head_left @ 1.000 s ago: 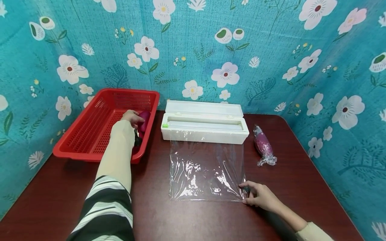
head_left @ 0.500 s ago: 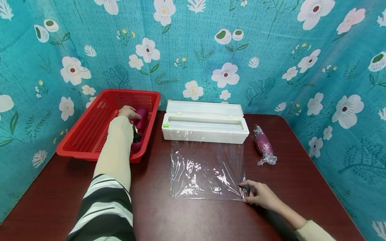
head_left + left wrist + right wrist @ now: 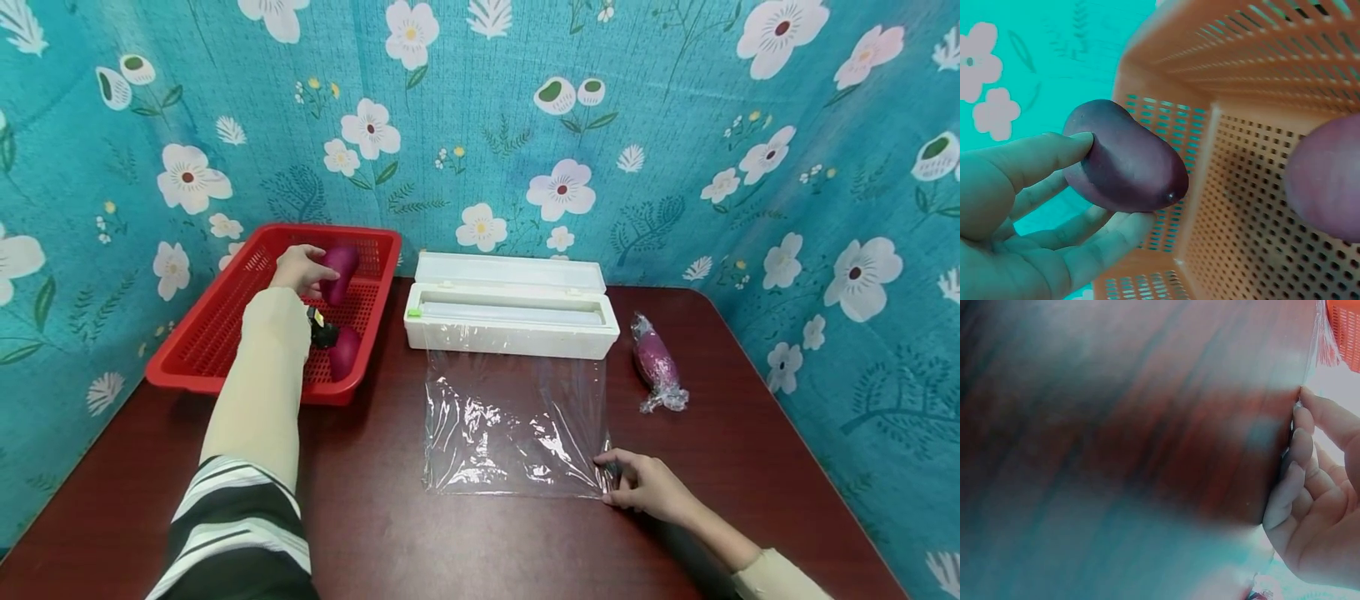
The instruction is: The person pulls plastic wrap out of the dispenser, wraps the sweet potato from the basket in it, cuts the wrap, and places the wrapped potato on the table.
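My left hand is over the red basket. It holds a smooth purple eggplant between thumb and fingers. In the left wrist view the eggplant is lifted beside the perforated wall, its small-tipped end pointing away from the palm. A second eggplant lies on the basket floor. On the right, my right hand holds the near right corner of a sheet of cling film, fingers bent and resting at the table. The film runs from a white dispenser box with its lid up.
An eggplant wrapped in film lies right of the dispenser on the dark red table. Behind the table hangs a blue flowered cloth. A dark wrist camera sits at my left wrist.
My left hand has raised the eggplant up and slightly left from the basket floor, so the second eggplant now shows. My right hand and the film have stayed in place.
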Tool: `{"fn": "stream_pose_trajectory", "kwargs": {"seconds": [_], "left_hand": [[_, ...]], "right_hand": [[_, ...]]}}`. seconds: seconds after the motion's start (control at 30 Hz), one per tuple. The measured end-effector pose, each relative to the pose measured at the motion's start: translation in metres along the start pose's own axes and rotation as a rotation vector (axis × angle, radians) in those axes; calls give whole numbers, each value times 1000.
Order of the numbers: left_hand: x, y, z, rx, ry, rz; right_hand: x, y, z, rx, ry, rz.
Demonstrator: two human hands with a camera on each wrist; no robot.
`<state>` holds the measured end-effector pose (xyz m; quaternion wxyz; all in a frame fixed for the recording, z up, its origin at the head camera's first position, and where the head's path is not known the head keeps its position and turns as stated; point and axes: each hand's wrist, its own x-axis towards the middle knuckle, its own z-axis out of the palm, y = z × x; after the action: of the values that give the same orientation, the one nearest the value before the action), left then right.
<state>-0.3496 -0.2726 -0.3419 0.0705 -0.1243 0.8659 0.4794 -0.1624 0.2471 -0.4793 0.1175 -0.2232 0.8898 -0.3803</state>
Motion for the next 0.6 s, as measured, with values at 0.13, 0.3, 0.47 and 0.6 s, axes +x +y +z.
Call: {"fn": "stream_pose_trajectory", "kwargs": {"seconds": [0.13, 0.3, 0.47, 0.6], "left_hand": [[-10, 8, -3, 3, 15, 60], [-21, 23, -4, 13, 38, 151], [-34, 43, 1, 1, 23, 225], [-46, 63, 10, 15, 2, 275]], "right_hand": [[-1, 0, 1, -9, 5, -7], [-1, 1, 0, -4, 4, -1], [-2, 1, 0, 1, 5, -9], [-3, 1, 1, -3, 3, -17]]}}
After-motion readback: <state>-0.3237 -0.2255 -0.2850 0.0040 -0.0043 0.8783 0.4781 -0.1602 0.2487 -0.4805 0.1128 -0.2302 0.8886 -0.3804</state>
